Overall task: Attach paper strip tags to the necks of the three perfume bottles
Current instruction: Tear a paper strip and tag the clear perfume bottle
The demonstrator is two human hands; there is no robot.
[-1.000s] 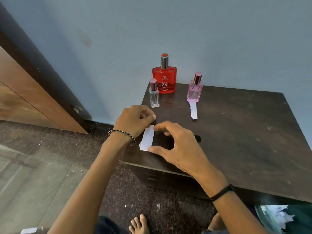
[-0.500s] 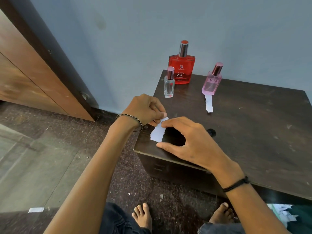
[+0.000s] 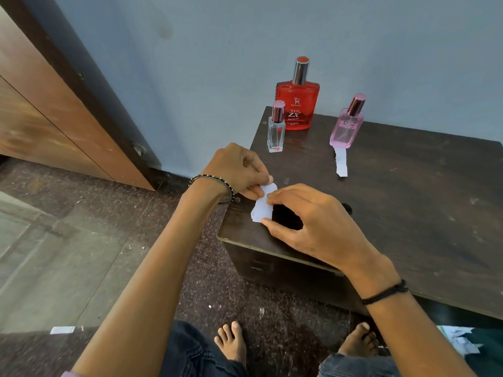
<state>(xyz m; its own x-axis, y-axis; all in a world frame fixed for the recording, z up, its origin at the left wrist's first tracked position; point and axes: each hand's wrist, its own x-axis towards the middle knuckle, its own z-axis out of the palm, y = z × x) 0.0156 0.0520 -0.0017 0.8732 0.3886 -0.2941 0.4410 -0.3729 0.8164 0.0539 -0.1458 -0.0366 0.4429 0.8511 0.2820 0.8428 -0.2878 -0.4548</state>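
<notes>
- Left hand (image 3: pixel 236 170) pinches the top end of a white paper strip (image 3: pixel 263 204) between thumb and fingertips; beaded bracelet (image 3: pixel 215 183) on that wrist.
- Right hand (image 3: pixel 313 227) grips the same strip — index tip on its upper part, thumb at its lower end, the other fingers curled over the dark wooden table (image 3: pixel 408 208). Black cord band (image 3: pixel 386 292) on the right wrist.
- Strip sits between the two hands, over the table's near left corner; whether it touches the wood, cannot tell.
- Clear glass bottle (image 3: pixel 276 129), small, upright, beyond the left hand; looks nearly empty, a little pink at the base; metallic pink cap on.
- Red perfume bottle (image 3: pixel 297 102), largest, upright just behind the clear one, against the blue wall; full of red liquid, label reads "RED ZX", cap on.
- Pink perfume bottle (image 3: pixel 346 126) beyond the right hand, leaning a little; pale pink liquid inside, capped.
- Second paper strip (image 3: pixel 340 163) lies flat on the table — its far end meets the pink bottle's base, well apart from both hands.
- No strip visible on any bottle neck.
</notes>
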